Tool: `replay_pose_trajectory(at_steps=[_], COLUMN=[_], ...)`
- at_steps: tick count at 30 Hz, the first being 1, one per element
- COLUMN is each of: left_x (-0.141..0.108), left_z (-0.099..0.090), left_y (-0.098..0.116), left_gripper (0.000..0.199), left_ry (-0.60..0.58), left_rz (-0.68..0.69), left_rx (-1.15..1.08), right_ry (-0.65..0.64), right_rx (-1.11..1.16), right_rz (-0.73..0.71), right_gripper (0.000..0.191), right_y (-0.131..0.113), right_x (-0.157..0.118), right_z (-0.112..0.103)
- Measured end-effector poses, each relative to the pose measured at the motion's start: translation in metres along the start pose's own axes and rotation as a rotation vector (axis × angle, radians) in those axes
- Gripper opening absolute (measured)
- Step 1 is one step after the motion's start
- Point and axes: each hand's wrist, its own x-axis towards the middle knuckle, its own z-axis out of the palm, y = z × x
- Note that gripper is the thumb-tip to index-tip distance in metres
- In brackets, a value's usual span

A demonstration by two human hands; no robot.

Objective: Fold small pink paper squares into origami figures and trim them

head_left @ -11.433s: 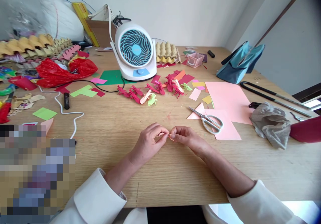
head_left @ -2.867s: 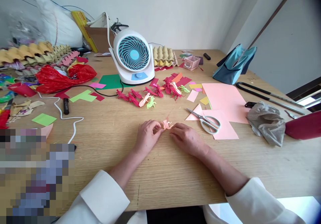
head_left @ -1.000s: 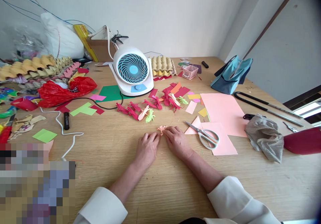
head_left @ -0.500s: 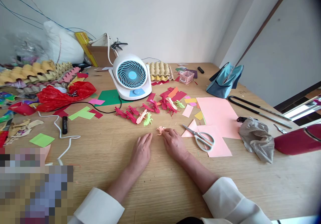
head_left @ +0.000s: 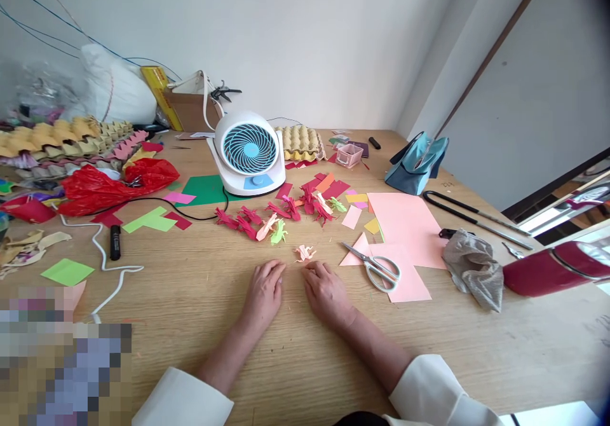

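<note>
A small pale pink folded-paper figure (head_left: 305, 254) with thin, leg-like parts lies free on the wooden table (head_left: 286, 375), just beyond my fingertips. My right hand (head_left: 328, 294) rests palm down right behind it, fingers loosely bent and not touching it. On the other side my left hand (head_left: 263, 291) lies on the wood, its fingers extended close together, holding nothing. Farther off sits a cluster of similar crumpled figures: several dark red ones (head_left: 245, 226), a pink one (head_left: 267, 227) and a light green one (head_left: 278, 232). Scissors (head_left: 381, 272) with white handles lie across pink paper (head_left: 412, 280) on the right.
A white fan (head_left: 250, 152) stands behind the figures. Left are a red plastic bag (head_left: 95, 187), a black marker (head_left: 115, 243), a white cord (head_left: 121, 286) and egg trays (head_left: 61, 140). Right are a large pink sheet (head_left: 405, 222), a grey cloth (head_left: 474, 270), a red bottle (head_left: 553, 270) and a blue bag (head_left: 417, 165).
My right hand has let go of the pink paper figure and drawn back slightly toward me. The figure stays on the table. My left hand stays near its place; the view has shifted a little.
</note>
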Motion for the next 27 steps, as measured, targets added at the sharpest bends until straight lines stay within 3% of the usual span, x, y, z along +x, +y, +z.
replay_pose_trajectory(at_steps=[10,27], left_x=[0.001,0.007], left_z=[0.001,-0.003], left_y=[-0.003,0.007], left_gripper=[0.039,0.032], left_ry=[-0.007,-0.031], left_rz=[-0.010,-0.052], left_rx=[-0.031,0.016], right_ry=[-0.095,0.035], right_rx=[-0.082,0.159], right_rz=[-0.166,-0.089], right_gripper=[0.041,0.021], right_y=[-0.002,0.003], right_x=[0.012,0.009], right_z=[0.004,0.004])
